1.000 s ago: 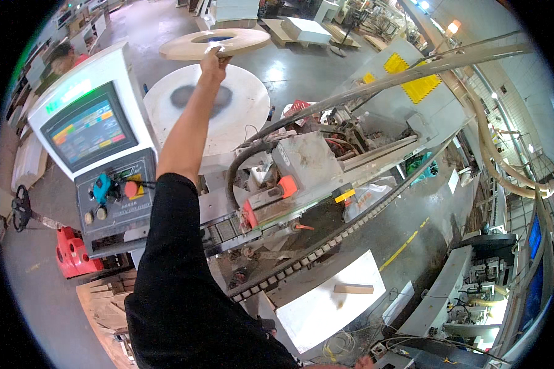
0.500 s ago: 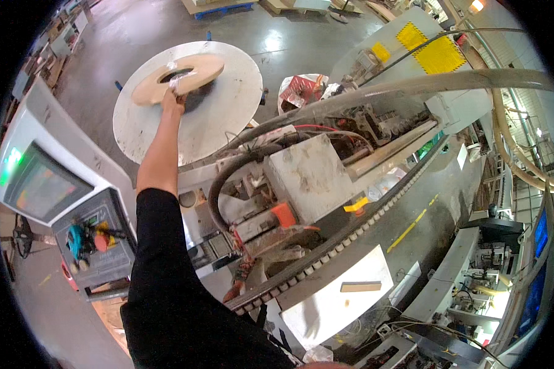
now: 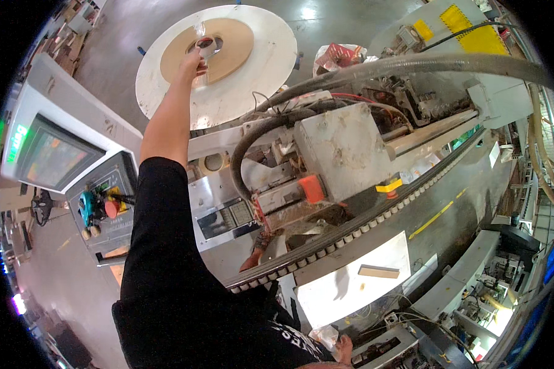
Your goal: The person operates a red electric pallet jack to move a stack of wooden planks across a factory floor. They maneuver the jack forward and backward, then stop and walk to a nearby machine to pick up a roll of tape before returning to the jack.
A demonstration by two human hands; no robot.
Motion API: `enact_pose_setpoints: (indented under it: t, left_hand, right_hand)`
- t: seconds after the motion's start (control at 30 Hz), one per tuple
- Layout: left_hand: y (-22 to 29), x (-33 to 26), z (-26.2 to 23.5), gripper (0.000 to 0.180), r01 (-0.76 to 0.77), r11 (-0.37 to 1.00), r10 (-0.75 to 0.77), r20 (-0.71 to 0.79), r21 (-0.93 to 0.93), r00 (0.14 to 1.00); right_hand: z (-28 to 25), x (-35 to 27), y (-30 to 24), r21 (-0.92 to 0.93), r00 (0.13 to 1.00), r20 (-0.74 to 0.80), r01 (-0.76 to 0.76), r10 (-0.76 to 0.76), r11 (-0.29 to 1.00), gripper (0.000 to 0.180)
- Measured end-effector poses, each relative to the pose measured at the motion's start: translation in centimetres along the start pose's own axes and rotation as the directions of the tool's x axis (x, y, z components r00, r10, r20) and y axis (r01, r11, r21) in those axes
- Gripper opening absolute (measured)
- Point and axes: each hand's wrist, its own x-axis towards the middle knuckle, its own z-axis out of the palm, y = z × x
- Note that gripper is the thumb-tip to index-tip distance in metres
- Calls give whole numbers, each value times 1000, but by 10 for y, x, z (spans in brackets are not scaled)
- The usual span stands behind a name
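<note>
My left hand (image 3: 194, 63) reaches out to a flat tan roll of edge banding (image 3: 235, 52), its fingers curled on the roll beside the centre hole. Shiny clear film shows near that hole. The roll lies on a large round white disc (image 3: 271, 46), off the disc's far rim. Low in the picture, close to my body, part of my right hand (image 3: 345, 349) shows next to a crumpled clear plastic piece (image 3: 326, 336). Its fingers are too small and partly hidden to read.
A grey machine with a metal box cover (image 3: 338, 144) and thick hose (image 3: 237, 160) stands right of my arm. A control screen (image 3: 61, 154) and button panel (image 3: 108, 209) stand at left. A white board (image 3: 357, 283) carries a small wooden strip (image 3: 378, 271).
The roll, tilted up in my left hand before, now rests flatter on the disc. My view has shifted, so the scene sits further right. My right hand has come into view.
</note>
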Motion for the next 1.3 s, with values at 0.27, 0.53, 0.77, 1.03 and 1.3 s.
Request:
enact_pose_setpoints:
  t: [0.27, 0.53, 0.77, 1.03, 1.3]
  left_hand:
    - [47, -37, -2, 53, -137, 988, 142, -77, 66, 987]
    - [112, -128, 16, 55, -496, 330, 719, 127, 803, 684]
    - [90, -217, -17, 46, -733, 13, 876, 346, 680, 336]
    - [37, -505, 159, 39, -972, -72, 720, 686, 223, 105]
    - [-99, -774, 394, 22, -876, -357, 157, 904, -323, -397]
  right_hand:
    - [56, 30, -5, 3, 973, 90, 213, -213, 977, 45]
    - [73, 63, 151, 383, 971, 54, 195, -233, 903, 34]
    - [154, 115, 212, -11, 945, 107, 310, -308, 951, 37]
    - [132, 193, 290, 372, 930, -205, 363, -306, 854, 35]
    - [50, 150, 237, 682, 858, -497, 477, -127, 555, 34]
